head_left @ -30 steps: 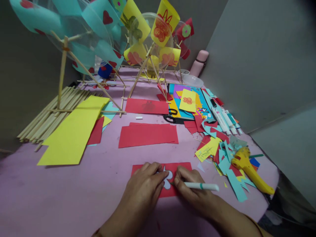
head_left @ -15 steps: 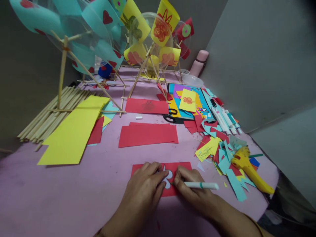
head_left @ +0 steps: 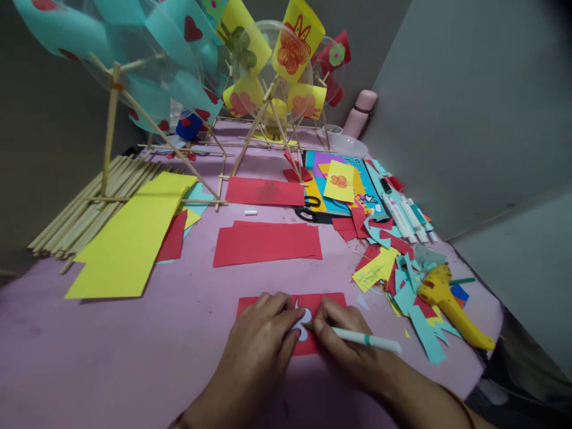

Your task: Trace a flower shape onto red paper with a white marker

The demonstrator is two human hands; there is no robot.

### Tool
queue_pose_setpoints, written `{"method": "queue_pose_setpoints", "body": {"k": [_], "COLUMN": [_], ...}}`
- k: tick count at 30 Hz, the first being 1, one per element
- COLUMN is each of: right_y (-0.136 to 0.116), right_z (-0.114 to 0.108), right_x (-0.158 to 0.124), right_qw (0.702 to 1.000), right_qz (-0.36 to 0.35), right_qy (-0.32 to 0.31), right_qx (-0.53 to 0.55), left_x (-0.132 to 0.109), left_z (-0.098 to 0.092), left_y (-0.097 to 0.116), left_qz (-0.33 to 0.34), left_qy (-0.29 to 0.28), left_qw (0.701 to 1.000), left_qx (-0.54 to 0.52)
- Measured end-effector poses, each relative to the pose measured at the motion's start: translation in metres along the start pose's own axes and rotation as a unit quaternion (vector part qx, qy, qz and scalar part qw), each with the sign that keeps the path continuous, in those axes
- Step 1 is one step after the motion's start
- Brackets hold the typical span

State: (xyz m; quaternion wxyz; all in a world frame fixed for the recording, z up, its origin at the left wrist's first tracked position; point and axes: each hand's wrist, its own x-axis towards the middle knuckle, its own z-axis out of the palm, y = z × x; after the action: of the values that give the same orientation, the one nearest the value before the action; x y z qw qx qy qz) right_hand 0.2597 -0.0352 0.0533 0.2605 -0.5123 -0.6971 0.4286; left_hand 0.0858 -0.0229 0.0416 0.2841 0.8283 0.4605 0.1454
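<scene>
A red paper strip [head_left: 328,301] lies flat on the table in front of me, with a pale butterfly-like paper cutout [head_left: 302,333] on top of it. My left hand [head_left: 263,333] presses the cutout down, thumb and fingertips along its left side and covering part of it. In my right hand [head_left: 342,336] is a white marker pen [head_left: 378,341] with a green band, held in a writing grip. Its dark green tip touches or nearly touches the notch at the cutout's right edge.
Beyond my hands lie red strips [head_left: 268,244] and yellow sheets [head_left: 134,238] beside bamboo sticks [head_left: 96,202]. On the right are paper scraps [head_left: 411,298], a yellow glue gun [head_left: 453,310], markers [head_left: 402,217] and scissors [head_left: 308,208]. Stick-framed paper wheels [head_left: 272,71] stand behind.
The marker's tip has moved slightly up and left into the cutout's notch, and its back end has dropped to the right. My left hand stays in place.
</scene>
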Motion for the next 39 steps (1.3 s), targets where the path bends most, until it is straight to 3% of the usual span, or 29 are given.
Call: {"method": "queue_pose_setpoints", "body": {"k": [19,39], "right_y": [0.011,0.009], "right_z": [0.008,0.007], "right_x": [0.001,0.002], "right_qw": [0.999,1.0], "right_qz": [-0.016,-0.001], "right_qy": [0.027,0.022], "right_qx": [0.041,-0.014], "left_x": [-0.001,-0.001], "left_z": [-0.001,-0.001], "left_y": [0.0,0.003], "left_qz": [0.003,-0.008], "left_qy": [0.001,0.0], "left_qw": [1.0,1.0], "left_qx": [0.011,0.016]}}
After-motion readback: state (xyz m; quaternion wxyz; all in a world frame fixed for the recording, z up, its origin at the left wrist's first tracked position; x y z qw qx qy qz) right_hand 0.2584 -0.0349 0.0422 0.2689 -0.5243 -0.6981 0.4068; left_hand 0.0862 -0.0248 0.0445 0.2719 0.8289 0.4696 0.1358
